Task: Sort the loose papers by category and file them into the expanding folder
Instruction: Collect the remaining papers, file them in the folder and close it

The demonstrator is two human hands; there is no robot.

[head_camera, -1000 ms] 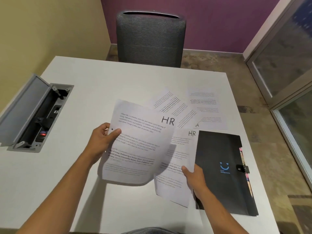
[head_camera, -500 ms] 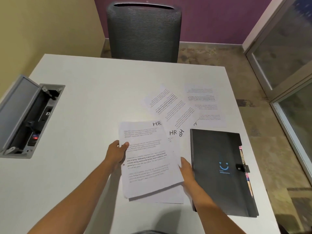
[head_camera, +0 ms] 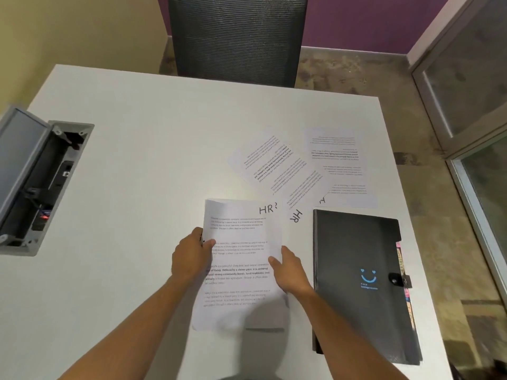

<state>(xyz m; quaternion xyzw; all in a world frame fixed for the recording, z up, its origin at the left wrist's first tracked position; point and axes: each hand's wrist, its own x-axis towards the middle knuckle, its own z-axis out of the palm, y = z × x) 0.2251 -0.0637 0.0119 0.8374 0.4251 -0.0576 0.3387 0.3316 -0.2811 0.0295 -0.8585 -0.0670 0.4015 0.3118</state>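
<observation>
A small stack of printed sheets marked "HR" (head_camera: pixel 241 259) is held between both hands just above the white table (head_camera: pixel 131 165). My left hand (head_camera: pixel 192 253) grips its left edge with the thumb on top. My right hand (head_camera: pixel 290 270) grips its right edge. Beyond the stack lie loose papers: an angled sheet marked "HR" (head_camera: pixel 279 171) and another sheet (head_camera: pixel 343 165) to its right, both turned upside down to me. The black expanding folder (head_camera: pixel 359 281) lies shut on the table at the right, with a blue smiley print and coloured tabs at its right edge.
An open grey cable box (head_camera: pixel 38 182) is set into the table at the left, its lid raised. A dark mesh chair (head_camera: pixel 238 37) stands at the table's far side. A glass partition (head_camera: pixel 472 105) runs along the right.
The sheet in my left hand came down onto the sheet under my right hand. Both hands now hold them squared as one stack, and the view has tilted down slightly.
</observation>
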